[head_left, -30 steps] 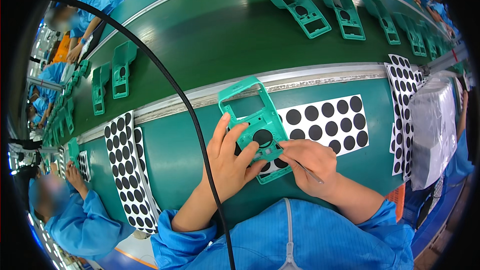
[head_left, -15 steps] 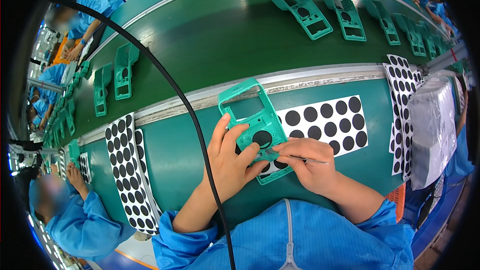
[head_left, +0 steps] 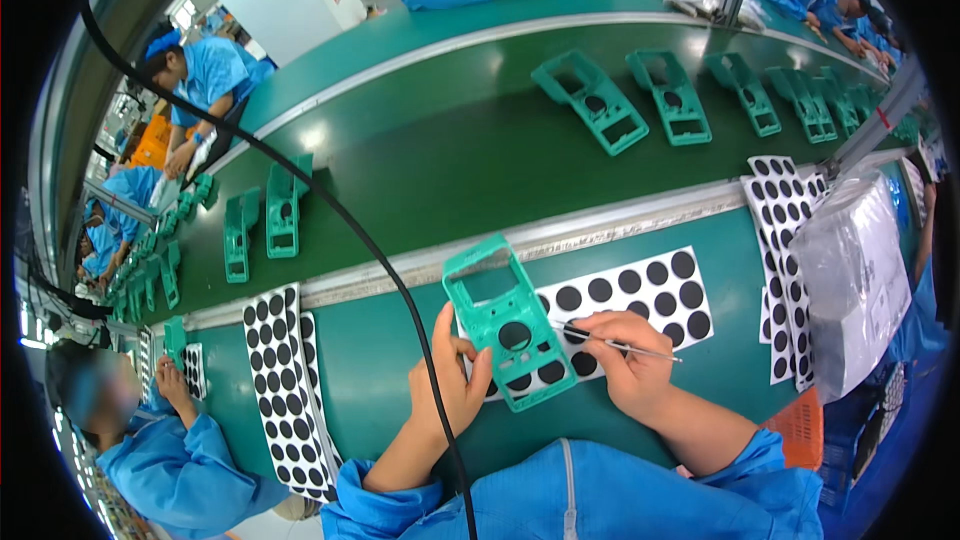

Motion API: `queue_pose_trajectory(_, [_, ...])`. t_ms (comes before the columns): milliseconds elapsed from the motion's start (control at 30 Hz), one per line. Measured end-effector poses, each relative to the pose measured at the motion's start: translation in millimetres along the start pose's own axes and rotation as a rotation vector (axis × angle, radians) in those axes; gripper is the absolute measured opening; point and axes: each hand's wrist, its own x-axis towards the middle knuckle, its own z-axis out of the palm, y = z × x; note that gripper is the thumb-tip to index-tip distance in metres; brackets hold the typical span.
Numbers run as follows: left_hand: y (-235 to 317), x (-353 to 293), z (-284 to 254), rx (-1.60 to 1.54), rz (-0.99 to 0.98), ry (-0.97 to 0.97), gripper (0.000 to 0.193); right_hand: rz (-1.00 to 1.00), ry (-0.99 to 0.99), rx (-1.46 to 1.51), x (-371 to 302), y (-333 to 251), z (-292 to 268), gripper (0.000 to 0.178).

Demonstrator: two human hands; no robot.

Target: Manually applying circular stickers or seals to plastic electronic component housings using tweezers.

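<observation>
My left hand (head_left: 440,392) grips a green plastic housing (head_left: 482,316) by its left edge, tilted above the bench. The thumb lies along the frame and the other fingers are partly behind it. A dark round patch (head_left: 515,337) shows in the middle of the housing, beside small rectangular openings. Just right of the housing, my right hand (head_left: 632,365) holds metal tweezers (head_left: 648,351) in a pinch, tips pointing left near the housing's edge. Beneath them lies a white sheet of black round stickers (head_left: 625,314), partly covered by the housing and right hand.
Stacks of sticker sheets lie at left (head_left: 275,380) and right (head_left: 783,240), with a plastic-wrapped package (head_left: 850,280) beside the right one. Green housings (head_left: 590,105) rest on the conveyor (head_left: 430,160). A black cable (head_left: 330,202) hangs across the view. Co-workers sit around.
My right hand with the tweezers has drawn back from the housing to the right. My left fingers have moved off the housing's inside to its edge. The view has tilted upward.
</observation>
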Motion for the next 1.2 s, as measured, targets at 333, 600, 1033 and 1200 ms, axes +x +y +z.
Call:
queue_pose_trajectory(333, [-5.0,155.2,-8.4,0.088,0.001,0.069,0.049,-0.087,0.038,-0.023,-1.3,-10.8,-8.3,0.017])
queue_pose_trajectory(600, [2.1,163.2,34.4,0.439,0.317,0.121,0.043,0.193,0.312,0.217,37.4,-9.3,-74.6,0.011])
queue_pose_trajectory(1033, [107.5,71.1,124.1,0.152,0.678,-0.239,0.049,0.467,0.276,0.126,32.4,24.4,-150.5,0.012])
queue_pose_trajectory(1200, [106.8,76.6,136.0,0.173,0.629,-0.218,0.044,0.504,0.230,0.051,47.7,26.4,-150.3,0.013])
